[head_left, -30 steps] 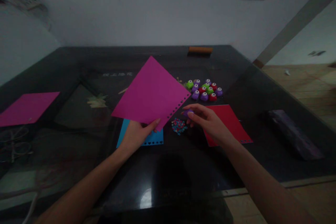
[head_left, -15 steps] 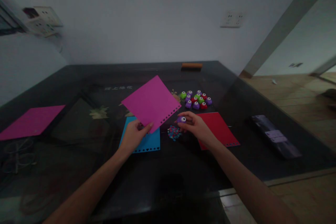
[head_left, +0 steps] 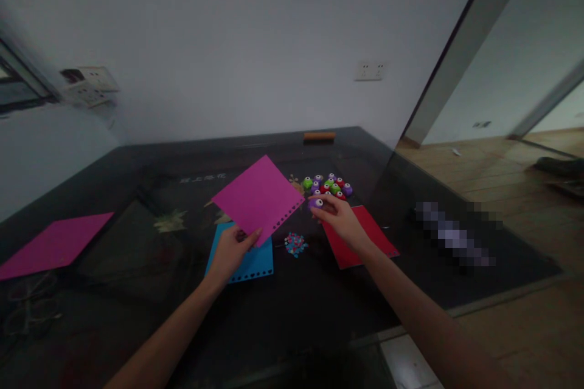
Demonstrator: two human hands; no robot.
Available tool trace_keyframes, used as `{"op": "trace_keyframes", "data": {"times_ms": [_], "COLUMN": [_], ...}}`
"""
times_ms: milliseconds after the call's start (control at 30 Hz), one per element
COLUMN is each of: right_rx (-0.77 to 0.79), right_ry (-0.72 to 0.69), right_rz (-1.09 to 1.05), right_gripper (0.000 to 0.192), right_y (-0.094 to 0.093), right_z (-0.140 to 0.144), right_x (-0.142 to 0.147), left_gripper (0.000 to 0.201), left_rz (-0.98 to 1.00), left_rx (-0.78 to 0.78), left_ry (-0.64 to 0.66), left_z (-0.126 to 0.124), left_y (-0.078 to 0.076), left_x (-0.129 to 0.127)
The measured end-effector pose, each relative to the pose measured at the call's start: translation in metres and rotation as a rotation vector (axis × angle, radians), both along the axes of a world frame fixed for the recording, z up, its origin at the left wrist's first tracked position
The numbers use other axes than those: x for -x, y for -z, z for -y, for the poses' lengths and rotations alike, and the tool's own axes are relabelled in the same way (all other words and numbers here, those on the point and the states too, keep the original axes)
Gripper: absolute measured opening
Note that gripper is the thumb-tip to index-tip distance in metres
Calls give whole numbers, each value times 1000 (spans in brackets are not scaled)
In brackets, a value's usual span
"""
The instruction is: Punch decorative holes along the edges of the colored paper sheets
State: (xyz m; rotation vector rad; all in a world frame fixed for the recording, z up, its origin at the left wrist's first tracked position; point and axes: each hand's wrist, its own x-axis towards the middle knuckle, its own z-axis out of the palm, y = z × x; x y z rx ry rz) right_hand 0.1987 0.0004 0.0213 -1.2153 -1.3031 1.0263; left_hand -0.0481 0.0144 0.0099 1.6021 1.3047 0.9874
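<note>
My left hand (head_left: 233, 249) pinches the lower corner of a pink paper sheet (head_left: 258, 197), held tilted above the table. Small shapes are punched along that sheet's lower right edge. Between the fingers of my right hand (head_left: 340, 222) is a small purple craft punch (head_left: 315, 203) with an eye on it. It is just right of the pink sheet and apart from it. Close behind it stands a cluster of purple, green and red punches (head_left: 325, 188). A blue sheet (head_left: 253, 264) lies partly under my left hand, and a red sheet (head_left: 360, 219) lies partly under my right hand.
A pile of tiny paper cutouts (head_left: 295, 244) lies between the hands. Another pink sheet (head_left: 57, 243) and eyeglasses (head_left: 31, 310) are at the left. A brown roll (head_left: 319, 136) lies at the back edge. A blurred-out dark object (head_left: 451, 236) is on the right.
The view has shifted up and to the right. My right hand has carried the purple punch away from the pink sheet, nearer the cluster. My left hand keeps hold of the sheet.
</note>
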Motion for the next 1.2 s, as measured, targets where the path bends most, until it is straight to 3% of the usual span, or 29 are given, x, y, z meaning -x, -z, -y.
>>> {"op": "trace_keyframes", "data": {"times_ms": [300,700,867,1000,1200], "right_rx": [-223,-230,-227,-126,46], "right_ry": [173,320,492,571,564], "right_rz": [247,323,472,568,728], "right_gripper": [29,32,29,27,25], "right_y": [-7,-9,2,18,48], "right_z": [-5,-30,-68,-102,-130], "right_x": [-31,-77,-114,-141,-154], "left_gripper": [31,31,31,32,33], "left_rz": [-6,-24,-39,-31,-39], "left_rx": [2,43,38,62,105], "left_ry": [27,26,27,33,8], "left_z": [1,-1,0,1,0], "left_y": [4,7,5,4,3], "left_x": [-1,-3,-5,-5,-5]}}
